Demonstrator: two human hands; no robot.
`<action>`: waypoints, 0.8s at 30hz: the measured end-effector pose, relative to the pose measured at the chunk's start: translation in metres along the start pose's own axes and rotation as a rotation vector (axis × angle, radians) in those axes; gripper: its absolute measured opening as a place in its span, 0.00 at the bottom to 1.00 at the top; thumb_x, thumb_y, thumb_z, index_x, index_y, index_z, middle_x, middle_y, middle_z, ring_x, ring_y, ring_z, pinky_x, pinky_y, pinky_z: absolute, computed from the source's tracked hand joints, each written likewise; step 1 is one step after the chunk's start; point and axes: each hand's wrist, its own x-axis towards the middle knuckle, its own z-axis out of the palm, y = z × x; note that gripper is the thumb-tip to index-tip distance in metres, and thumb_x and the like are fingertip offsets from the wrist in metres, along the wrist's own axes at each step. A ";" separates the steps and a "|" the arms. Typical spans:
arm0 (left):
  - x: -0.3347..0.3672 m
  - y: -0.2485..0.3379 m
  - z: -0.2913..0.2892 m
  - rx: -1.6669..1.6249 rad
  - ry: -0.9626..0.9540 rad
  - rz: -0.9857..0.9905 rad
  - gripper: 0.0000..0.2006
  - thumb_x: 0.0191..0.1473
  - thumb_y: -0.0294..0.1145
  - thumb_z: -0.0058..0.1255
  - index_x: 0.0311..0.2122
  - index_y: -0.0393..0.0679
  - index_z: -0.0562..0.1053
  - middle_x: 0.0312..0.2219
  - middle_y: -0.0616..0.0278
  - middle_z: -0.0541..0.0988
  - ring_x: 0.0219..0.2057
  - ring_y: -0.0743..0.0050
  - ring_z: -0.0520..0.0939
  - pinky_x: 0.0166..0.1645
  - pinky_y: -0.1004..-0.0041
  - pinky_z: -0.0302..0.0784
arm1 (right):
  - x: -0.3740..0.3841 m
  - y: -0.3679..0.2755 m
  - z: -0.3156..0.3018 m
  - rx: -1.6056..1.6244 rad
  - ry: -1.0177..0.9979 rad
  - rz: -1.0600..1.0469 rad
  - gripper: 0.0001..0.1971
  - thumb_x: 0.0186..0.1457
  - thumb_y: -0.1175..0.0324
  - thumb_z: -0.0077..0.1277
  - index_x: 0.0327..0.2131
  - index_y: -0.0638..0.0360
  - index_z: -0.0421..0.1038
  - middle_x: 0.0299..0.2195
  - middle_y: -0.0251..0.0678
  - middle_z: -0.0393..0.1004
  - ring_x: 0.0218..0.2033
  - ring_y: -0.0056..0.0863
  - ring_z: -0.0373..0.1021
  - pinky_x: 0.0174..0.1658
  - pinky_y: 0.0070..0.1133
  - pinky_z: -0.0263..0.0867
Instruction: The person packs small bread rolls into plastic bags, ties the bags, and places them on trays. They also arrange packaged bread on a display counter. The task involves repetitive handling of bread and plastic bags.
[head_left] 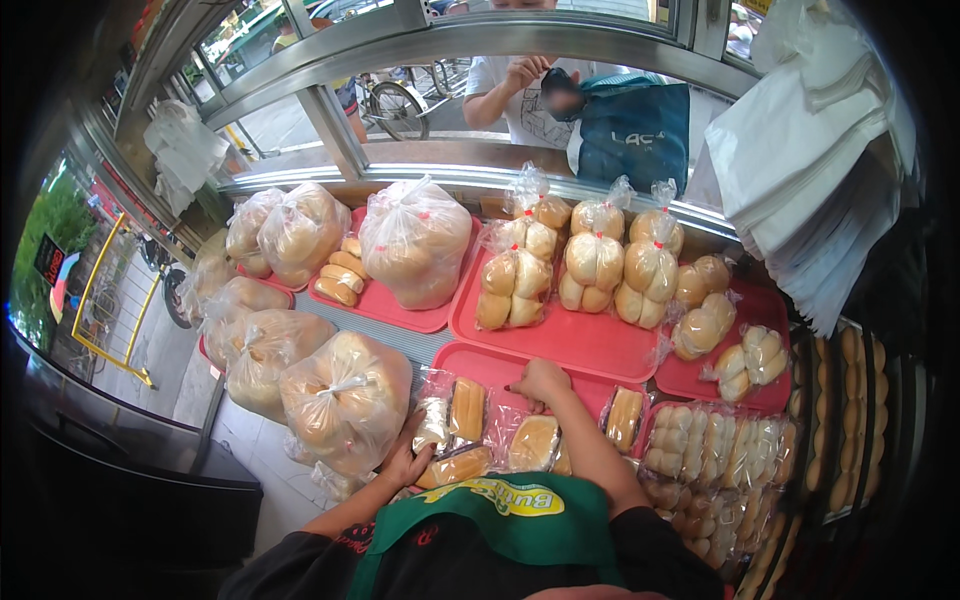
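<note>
At the left end of the near red tray (480, 358), my left hand (402, 462) is closed at the edge of a clear-wrapped pack (432, 424) with a whitish, glossy top. Its fingertips are partly hidden by the pack and a large bag. My right hand (543, 383) reaches over the middle of this tray, index finger stretched to the left and the others loosely bent; I see nothing held in it. Beside and below the hands lie wrapped long buns (467, 408), a wider wrapped bun (533, 443) and another wrapped bun (625, 418) at the right.
Big tied bags of rolls (345, 400) crowd the left. Bagged buns (515, 285) stand on the far red tray (570, 340). Packed rolls (690, 445) lie to the right. White plastic bags (800, 150) hang at upper right. Outside the window, a person holds a dark teal bag (635, 130).
</note>
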 end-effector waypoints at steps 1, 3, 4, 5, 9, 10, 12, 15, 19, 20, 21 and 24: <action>0.000 0.000 0.000 0.001 0.006 0.003 0.33 0.52 0.38 0.53 0.61 0.40 0.59 0.59 0.41 0.63 0.62 0.42 0.61 0.65 0.57 0.53 | 0.000 0.000 0.000 0.001 0.003 -0.004 0.19 0.53 0.57 0.58 0.17 0.63 0.74 0.15 0.37 0.76 0.15 0.25 0.73 0.20 0.23 0.70; 0.000 0.000 -0.001 0.007 -0.012 -0.015 0.33 0.52 0.38 0.53 0.62 0.40 0.59 0.59 0.41 0.63 0.61 0.42 0.61 0.65 0.57 0.53 | 0.000 0.001 0.000 -0.001 0.004 -0.009 0.19 0.53 0.57 0.58 0.17 0.62 0.74 0.15 0.37 0.76 0.15 0.25 0.73 0.20 0.23 0.70; -0.001 0.000 -0.001 0.012 -0.016 -0.018 0.33 0.52 0.38 0.53 0.62 0.40 0.59 0.59 0.41 0.63 0.61 0.42 0.61 0.65 0.57 0.53 | 0.000 0.001 0.000 -0.004 0.003 -0.009 0.19 0.53 0.57 0.58 0.17 0.62 0.73 0.15 0.37 0.76 0.15 0.25 0.73 0.20 0.23 0.70; 0.000 0.000 -0.001 0.018 -0.016 -0.017 0.33 0.52 0.38 0.53 0.62 0.39 0.59 0.59 0.41 0.63 0.61 0.42 0.61 0.65 0.57 0.53 | 0.000 0.001 0.000 -0.004 0.003 -0.009 0.19 0.53 0.58 0.58 0.17 0.62 0.73 0.15 0.37 0.76 0.15 0.25 0.73 0.20 0.23 0.70; 0.000 -0.001 0.000 0.021 -0.018 -0.012 0.33 0.52 0.37 0.53 0.62 0.39 0.58 0.58 0.41 0.63 0.62 0.41 0.61 0.65 0.57 0.53 | 0.000 0.001 -0.001 0.015 0.031 -0.042 0.18 0.53 0.58 0.58 0.17 0.62 0.74 0.15 0.37 0.76 0.14 0.25 0.73 0.20 0.23 0.70; 0.000 -0.001 0.001 0.023 -0.005 -0.006 0.33 0.52 0.37 0.52 0.62 0.39 0.58 0.58 0.41 0.63 0.62 0.41 0.61 0.65 0.57 0.53 | -0.001 0.001 -0.001 0.015 0.038 -0.037 0.18 0.52 0.59 0.58 0.18 0.62 0.74 0.14 0.37 0.75 0.15 0.26 0.73 0.21 0.24 0.70; 0.001 -0.001 0.002 -0.025 0.007 -0.019 0.31 0.52 0.37 0.53 0.60 0.37 0.60 0.58 0.41 0.64 0.61 0.42 0.63 0.64 0.57 0.54 | -0.003 0.003 0.004 -0.023 0.070 -0.034 0.16 0.52 0.60 0.58 0.19 0.62 0.74 0.16 0.38 0.76 0.17 0.28 0.74 0.23 0.25 0.70; 0.001 -0.001 0.003 -0.067 0.015 -0.017 0.31 0.52 0.34 0.52 0.60 0.35 0.61 0.57 0.41 0.66 0.60 0.43 0.64 0.64 0.58 0.55 | -0.008 0.013 0.016 -0.138 0.204 -0.097 0.11 0.52 0.64 0.56 0.23 0.62 0.74 0.21 0.44 0.77 0.24 0.34 0.76 0.29 0.28 0.71; 0.001 0.001 0.003 -0.065 0.027 -0.014 0.31 0.51 0.34 0.52 0.60 0.36 0.61 0.58 0.41 0.65 0.61 0.43 0.63 0.65 0.58 0.55 | -0.014 0.027 0.030 -0.156 0.354 -0.255 0.07 0.50 0.68 0.56 0.28 0.63 0.74 0.28 0.50 0.77 0.35 0.43 0.75 0.39 0.33 0.69; 0.001 0.001 0.003 -0.054 0.031 -0.014 0.31 0.51 0.34 0.52 0.60 0.37 0.61 0.58 0.41 0.65 0.61 0.44 0.63 0.65 0.58 0.54 | -0.016 0.029 0.031 -0.134 0.337 -0.257 0.07 0.50 0.68 0.56 0.29 0.63 0.74 0.29 0.51 0.76 0.37 0.45 0.75 0.41 0.34 0.69; 0.000 0.002 0.003 -0.042 0.032 -0.013 0.31 0.52 0.34 0.52 0.60 0.37 0.61 0.58 0.41 0.64 0.61 0.44 0.62 0.65 0.58 0.54 | -0.020 0.028 0.032 -0.093 0.347 -0.267 0.08 0.50 0.68 0.56 0.32 0.62 0.74 0.32 0.52 0.76 0.39 0.46 0.73 0.43 0.35 0.68; 0.000 0.002 0.003 -0.012 0.011 -0.041 0.32 0.53 0.37 0.51 0.62 0.41 0.59 0.59 0.43 0.63 0.62 0.45 0.62 0.65 0.60 0.54 | -0.040 0.017 0.024 -0.090 0.457 -0.228 0.13 0.51 0.67 0.55 0.41 0.58 0.73 0.42 0.53 0.73 0.46 0.51 0.69 0.48 0.38 0.66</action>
